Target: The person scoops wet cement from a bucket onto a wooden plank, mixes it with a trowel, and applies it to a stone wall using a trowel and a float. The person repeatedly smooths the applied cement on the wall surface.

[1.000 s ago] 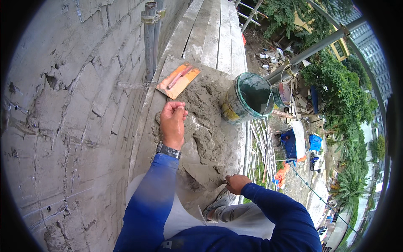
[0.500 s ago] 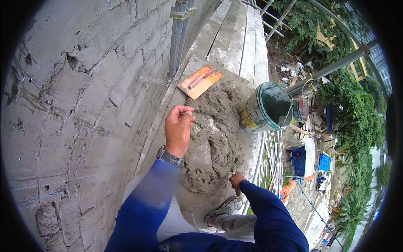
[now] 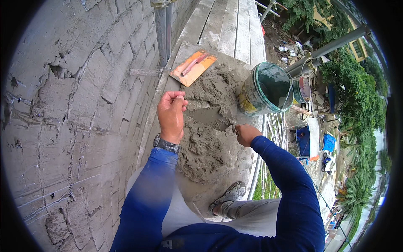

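Observation:
A mound of wet grey mortar (image 3: 203,157) is spread over a board in front of me. My right hand (image 3: 247,135) is closed round the handle of a trowel (image 3: 204,116), whose mortar-coated blade lies in the middle of the mound. Above the mound's left edge, my left hand (image 3: 171,117) is raised with its fingers pinched together; whatever may be between them is too small to make out. An orange plastering float (image 3: 193,68) with a reddish handle rests on the board just beyond my left hand.
A mortar-smeared bucket (image 3: 247,98) stands right of the mound. The rough block wall (image 3: 84,138) runs along my left, with a scaffold pole (image 3: 161,35) beside it. Planks (image 3: 226,27) stretch ahead. Past the platform's right edge is a drop to littered ground. My shoe (image 3: 231,196) is near that edge.
My right hand has moved forward with the trowel, from the mound's near right edge to its middle right. Fresh furrows show in the mortar. My left hand stays pinched, having shifted slightly.

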`<state>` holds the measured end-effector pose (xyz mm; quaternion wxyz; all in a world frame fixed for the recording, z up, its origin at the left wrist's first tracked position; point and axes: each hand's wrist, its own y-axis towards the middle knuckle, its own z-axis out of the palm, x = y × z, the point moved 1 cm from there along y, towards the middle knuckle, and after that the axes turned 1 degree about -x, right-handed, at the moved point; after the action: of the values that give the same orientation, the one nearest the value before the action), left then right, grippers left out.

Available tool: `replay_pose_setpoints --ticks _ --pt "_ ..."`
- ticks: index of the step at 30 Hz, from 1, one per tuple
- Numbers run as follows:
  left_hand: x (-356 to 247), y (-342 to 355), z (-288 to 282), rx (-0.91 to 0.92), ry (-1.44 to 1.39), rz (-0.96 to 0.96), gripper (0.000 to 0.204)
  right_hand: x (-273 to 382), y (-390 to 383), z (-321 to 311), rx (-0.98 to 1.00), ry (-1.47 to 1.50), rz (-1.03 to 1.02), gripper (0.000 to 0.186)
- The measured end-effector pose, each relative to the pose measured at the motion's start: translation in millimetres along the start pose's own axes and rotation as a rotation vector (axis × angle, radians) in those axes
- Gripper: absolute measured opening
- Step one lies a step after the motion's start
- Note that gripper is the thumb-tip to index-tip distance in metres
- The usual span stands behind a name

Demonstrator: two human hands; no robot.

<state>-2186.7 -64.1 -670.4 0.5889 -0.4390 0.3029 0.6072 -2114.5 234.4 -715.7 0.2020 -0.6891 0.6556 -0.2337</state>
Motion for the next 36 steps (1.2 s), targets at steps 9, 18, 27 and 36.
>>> replay_pose_setpoints --ticks 9,18,27,36 --pt "3 2 0 -0.005 -0.032 -0.02 0.009 50 -38 130 0.319 0.017 -0.056 0.031" --pt "5 4 -2 0.013 -0.004 -0.039 0.01 -18 -27 -2 0.12 -0.219 0.065 0.031" --pt "14 4 10 0.03 -0.036 -0.054 0.009 40 -24 139 0.233 0.11 0.057 0.033" --pt "25 1 21 0.057 -0.008 -0.078 0.009 -89 -69 67 0.06 -0.16 0.133 0.027"
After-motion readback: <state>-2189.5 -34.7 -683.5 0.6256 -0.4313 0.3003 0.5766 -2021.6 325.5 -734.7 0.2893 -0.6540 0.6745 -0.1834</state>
